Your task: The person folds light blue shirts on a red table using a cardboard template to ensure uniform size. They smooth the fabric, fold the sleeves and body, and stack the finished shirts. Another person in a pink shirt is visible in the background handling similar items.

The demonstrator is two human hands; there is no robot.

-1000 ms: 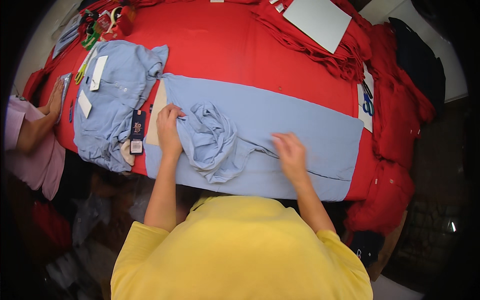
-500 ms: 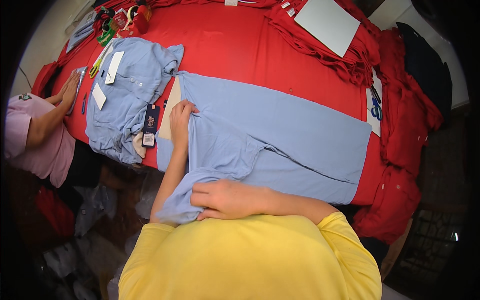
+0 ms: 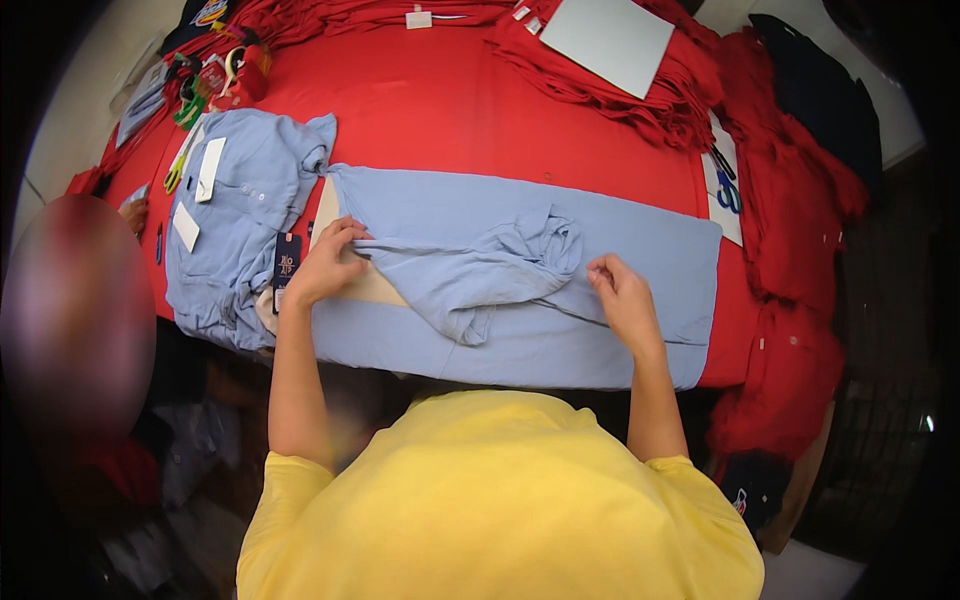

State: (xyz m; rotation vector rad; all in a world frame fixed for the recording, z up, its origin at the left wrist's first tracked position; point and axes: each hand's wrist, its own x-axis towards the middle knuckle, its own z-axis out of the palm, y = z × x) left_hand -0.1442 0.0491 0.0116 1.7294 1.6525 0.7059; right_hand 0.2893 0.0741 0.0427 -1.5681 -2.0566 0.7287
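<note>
A light blue garment [image 3: 640, 230] lies spread lengthwise on the red-covered table in front of me, with one sleeve bunched on top [image 3: 465, 270]. Beneath its cloth, a beige board [image 3: 385, 288] shows near the left end. My left hand [image 3: 335, 262] is at that end, thumb and fingers apart on either side of a cloth fold. Right of the bunched sleeve, my right hand [image 3: 622, 300] hovers with curled fingers and nothing visible in them. A dark hang tag [image 3: 287, 258] lies just left of my left hand.
Another light blue garment [image 3: 245, 215] with white tags lies at left. Red garments [image 3: 620, 95] under a white sheet [image 3: 610, 45] are stacked far right. Blue-handled scissors [image 3: 728, 190] and yellow scissors [image 3: 175, 172] lie on the table. A blurred person [image 3: 80, 320] is at far left.
The bunched sleeve went from against my body to the top of the garment. My right hand let go and moved right. My left hand's fingers spread, and more board shows.
</note>
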